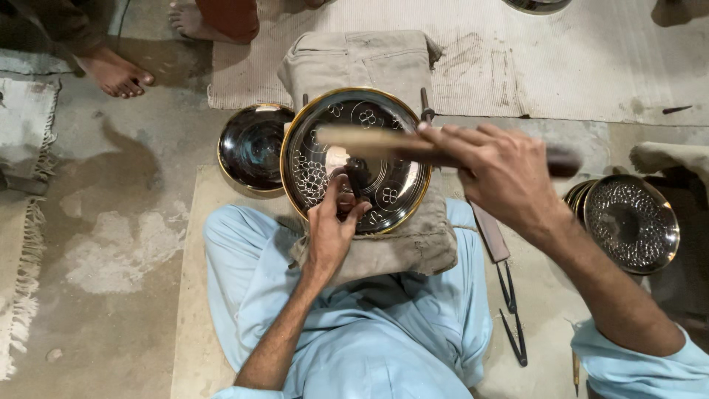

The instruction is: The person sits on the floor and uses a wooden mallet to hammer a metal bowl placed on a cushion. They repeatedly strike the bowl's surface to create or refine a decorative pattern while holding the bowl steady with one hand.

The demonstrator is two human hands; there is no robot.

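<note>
Two hands over engraved plate (356, 159), left hand (334, 225) pinching chisel (359, 177), right hand (502, 174) gripping raised mallet (384, 144)

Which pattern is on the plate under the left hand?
Engraved flower motifs on the plate, head view.

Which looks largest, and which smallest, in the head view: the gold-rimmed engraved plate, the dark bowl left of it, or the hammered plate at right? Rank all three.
1. Gold-rimmed engraved plate, clearly the largest.
2 and 3. Hammered plate and dark bowl look about alike; the bowl is partly hidden behind the engraved plate, so no ranking between them.
</note>
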